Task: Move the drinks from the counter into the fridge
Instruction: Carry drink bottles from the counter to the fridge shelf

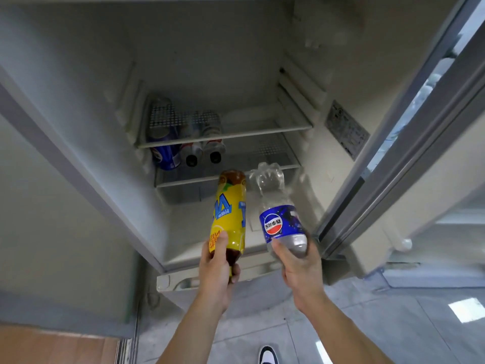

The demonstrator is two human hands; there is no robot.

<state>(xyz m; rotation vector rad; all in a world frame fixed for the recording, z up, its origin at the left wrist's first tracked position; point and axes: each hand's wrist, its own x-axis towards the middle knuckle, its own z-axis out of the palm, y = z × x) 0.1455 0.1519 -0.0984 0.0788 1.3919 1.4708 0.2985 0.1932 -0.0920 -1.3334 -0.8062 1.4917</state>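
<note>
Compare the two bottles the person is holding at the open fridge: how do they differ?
The yellow-labelled bottle holds dark brown drink; the blue-labelled bottle holds clear liquid. The left hand grips the yellow-labelled bottle, the right hand the blue-labelled bottle. Both are plastic, gripped at the cap end, bases pointing toward the fridge shelves.

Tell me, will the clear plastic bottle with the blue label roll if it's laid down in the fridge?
Probably: the clear plastic bottle with the blue label is round. It looks full, so likely heavy. The right hand grips its neck end firmly, perhaps because it's slippery.
</note>
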